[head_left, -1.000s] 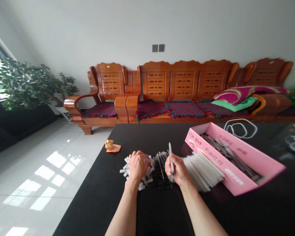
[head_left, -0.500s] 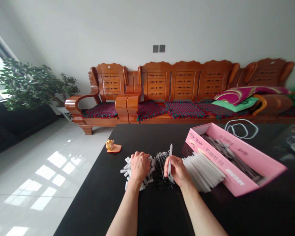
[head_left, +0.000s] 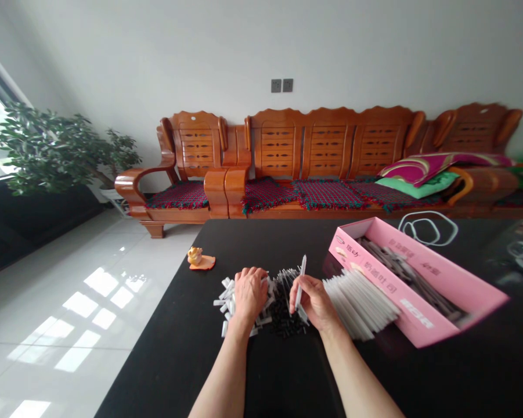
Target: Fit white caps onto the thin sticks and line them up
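Observation:
My left hand (head_left: 249, 292) rests over a pile of short white pen caps (head_left: 227, 289), its fingers curled down and their tips hidden. What they pinch, if anything, I cannot see. A slim, whitish pen barrel (head_left: 303, 266) stands nearly upright in my right hand (head_left: 312, 299), gripped between thumb and fingers. Between both hands lie thin dark pen refills (head_left: 287, 282) and, nearer me, a heap of small black plugs (head_left: 284, 321). Just right of my right hand, a row of white pen barrels (head_left: 360, 303) is laid out side by side.
A long pink box (head_left: 411, 316) holding dark grey sticks (head_left: 411, 277) stands at the right. Behind it lies a loop of white cord (head_left: 430, 232). A small yellow figurine (head_left: 195, 256) sits at the left edge of the black table (head_left: 165, 348). Beyond is a wooden sofa (head_left: 278, 154).
My left hand has shifted slightly right over the white caps. The barrel in my right hand leans slightly more to the right; the piles look the same.

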Available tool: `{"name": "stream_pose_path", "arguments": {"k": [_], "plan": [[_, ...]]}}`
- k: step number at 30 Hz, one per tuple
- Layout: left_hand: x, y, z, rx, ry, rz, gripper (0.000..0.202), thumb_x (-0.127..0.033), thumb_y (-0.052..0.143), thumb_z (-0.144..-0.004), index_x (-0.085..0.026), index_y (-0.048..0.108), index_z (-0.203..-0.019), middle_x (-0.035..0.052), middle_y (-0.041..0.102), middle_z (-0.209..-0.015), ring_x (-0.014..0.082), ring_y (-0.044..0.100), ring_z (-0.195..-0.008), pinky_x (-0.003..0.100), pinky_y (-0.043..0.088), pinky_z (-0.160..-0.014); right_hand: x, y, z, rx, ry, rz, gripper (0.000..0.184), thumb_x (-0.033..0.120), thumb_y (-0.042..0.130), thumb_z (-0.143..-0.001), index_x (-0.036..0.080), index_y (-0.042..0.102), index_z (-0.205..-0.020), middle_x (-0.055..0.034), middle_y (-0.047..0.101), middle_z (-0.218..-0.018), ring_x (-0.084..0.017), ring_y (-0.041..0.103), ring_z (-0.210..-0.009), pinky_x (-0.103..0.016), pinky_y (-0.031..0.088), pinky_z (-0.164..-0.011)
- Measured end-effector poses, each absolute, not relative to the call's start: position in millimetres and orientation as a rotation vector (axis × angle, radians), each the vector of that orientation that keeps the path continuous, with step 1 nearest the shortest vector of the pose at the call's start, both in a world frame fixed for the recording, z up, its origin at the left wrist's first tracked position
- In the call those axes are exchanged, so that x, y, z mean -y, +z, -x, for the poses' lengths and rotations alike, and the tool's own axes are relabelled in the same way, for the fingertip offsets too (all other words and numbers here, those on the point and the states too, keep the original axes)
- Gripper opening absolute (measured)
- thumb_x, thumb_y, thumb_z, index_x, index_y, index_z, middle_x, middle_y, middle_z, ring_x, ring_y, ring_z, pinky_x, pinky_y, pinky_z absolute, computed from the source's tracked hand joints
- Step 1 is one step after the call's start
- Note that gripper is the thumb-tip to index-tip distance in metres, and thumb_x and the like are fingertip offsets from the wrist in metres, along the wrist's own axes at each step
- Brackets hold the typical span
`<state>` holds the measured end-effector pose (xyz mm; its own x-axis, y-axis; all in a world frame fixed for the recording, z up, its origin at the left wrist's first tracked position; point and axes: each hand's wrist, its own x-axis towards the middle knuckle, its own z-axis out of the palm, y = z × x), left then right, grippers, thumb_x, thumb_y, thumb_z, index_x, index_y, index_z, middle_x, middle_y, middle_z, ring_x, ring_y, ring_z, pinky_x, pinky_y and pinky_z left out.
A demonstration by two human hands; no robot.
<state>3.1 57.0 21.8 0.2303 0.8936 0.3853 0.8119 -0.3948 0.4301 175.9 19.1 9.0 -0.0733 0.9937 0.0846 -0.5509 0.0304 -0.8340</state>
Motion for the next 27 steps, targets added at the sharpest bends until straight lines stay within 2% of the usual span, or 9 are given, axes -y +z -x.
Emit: {"name": "stream_pose_path", "arguments": {"k": [4,8,10,16,21,27], "plan": [[-59.2,25.7,-3.7,-1.395,1.251,-2.018,0.012,-0.025,0.059,-0.083,-0.022,0.068,-0.091,0.0040,0.069,-0.087,0.0212,0.058,-0.086,0.034,0.039,-0.079,-19.4,8.8,-175.6,0.880,1.425,0.711,0.028,0.039,0.061,-0.086,0.014,0.066,-0.076,-0.0010,0.060,-0.050,-0.012,0.054,-0.038,-0.023,0.042,-0.038],[-64.9,26.0,-3.8,-0.989,1.454,-1.347,0.022,-0.035,0.064,-0.082,-0.018,0.066,-0.095,0.0023,0.066,-0.076,0.0131,0.056,-0.063,0.024,0.041,-0.059,-20.6,4.6,-177.4,0.936,1.423,0.703,0.031,0.041,0.056,-0.089,0.014,0.070,-0.086,0.0081,0.041,-0.039,-0.005,0.029,-0.030,-0.018,0.025,-0.033],[-67.2,25.1,-3.9,-0.834,1.471,-1.100,0.026,-0.035,0.068,-0.078,-0.016,0.065,-0.096,0.0025,0.066,-0.075,0.0109,0.057,-0.061,0.021,0.042,-0.056,-20.7,3.0,-178.1,0.983,1.406,0.728,0.031,0.041,0.056,-0.089,0.014,0.071,-0.088,0.0099,0.035,-0.038,-0.004,0.022,-0.032,-0.019,0.022,-0.034],[-64.3,24.7,-9.0,-0.711,1.444,-0.846,0.033,-0.032,0.076,-0.071,-0.014,0.064,-0.095,0.0057,0.069,-0.083,0.0121,0.064,-0.069,0.021,0.049,-0.061,-17.4,7.0,-176.6,1.207,1.331,0.886,0.032,0.040,0.058,-0.087,0.012,0.073,-0.092,0.0087,0.035,-0.040,-0.005,0.024,-0.037,-0.021,0.016,-0.039],[-61.8,24.5,-13.3,-0.682,1.477,-0.825,0.029,-0.031,0.075,-0.073,-0.015,0.063,-0.093,0.0041,0.068,-0.081,0.0119,0.065,-0.070,0.021,0.052,-0.064,-14.5,10.1,-174.9,1.351,1.281,0.988,0.034,0.042,0.060,-0.085,0.012,0.074,-0.092,0.0075,0.033,-0.046,-0.006,0.025,-0.042,-0.023,0.015,-0.042],[-62.7,23.3,-12.1,-0.705,1.507,-0.845,0.028,-0.031,0.074,-0.074,-0.015,0.063,-0.093,0.0016,0.066,-0.077,0.0088,0.061,-0.061,0.020,0.051,-0.060,-13.7,11.3,-173.6,1.355,1.234,1.032,0.036,0.045,0.060,-0.085,0.012,0.074,-0.090,0.0072,0.029,-0.050,-0.007,0.023,-0.044,-0.023,0.014,-0.042]]}}
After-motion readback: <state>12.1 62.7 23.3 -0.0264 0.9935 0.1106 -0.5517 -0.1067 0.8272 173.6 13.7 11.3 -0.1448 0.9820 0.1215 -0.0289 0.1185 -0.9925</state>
